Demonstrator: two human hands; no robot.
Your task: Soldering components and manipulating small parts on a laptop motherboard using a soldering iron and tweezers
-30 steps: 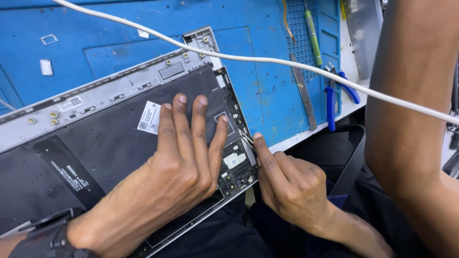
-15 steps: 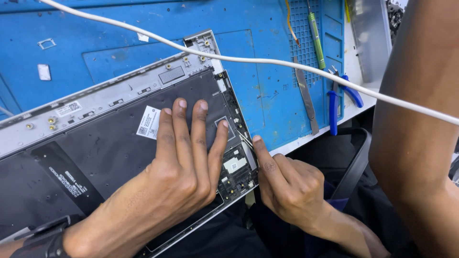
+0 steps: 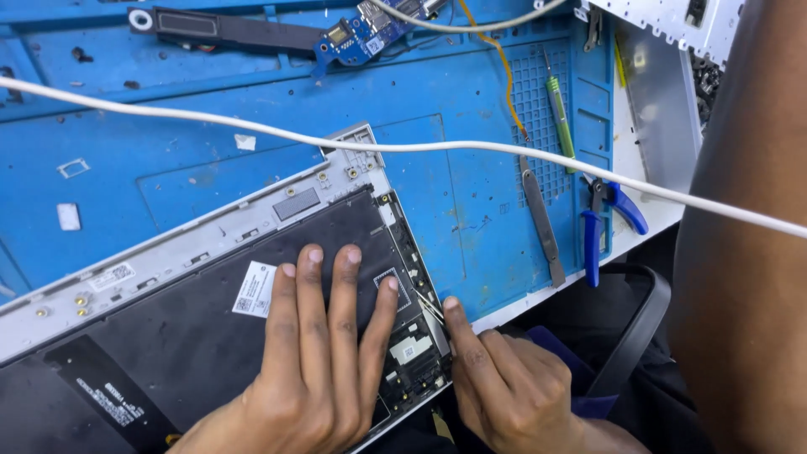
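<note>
We see the left hand (image 3: 315, 370) pressed flat, fingers spread and grasping nothing, on the black inner panel of an opened silver laptop base (image 3: 193, 336), which lies tilted on a blue silicone work mat (image 3: 210, 160). The right hand (image 3: 504, 391) pinches a thin metal tweezer-like tool (image 3: 431, 309) (its tips meet the base's right edge). A white cable (image 3: 437, 149) crosses above the mat. Beside it lie a flat grey metal pry tool (image 3: 542, 223) and blue-handled cutters (image 3: 601, 223).
</note>
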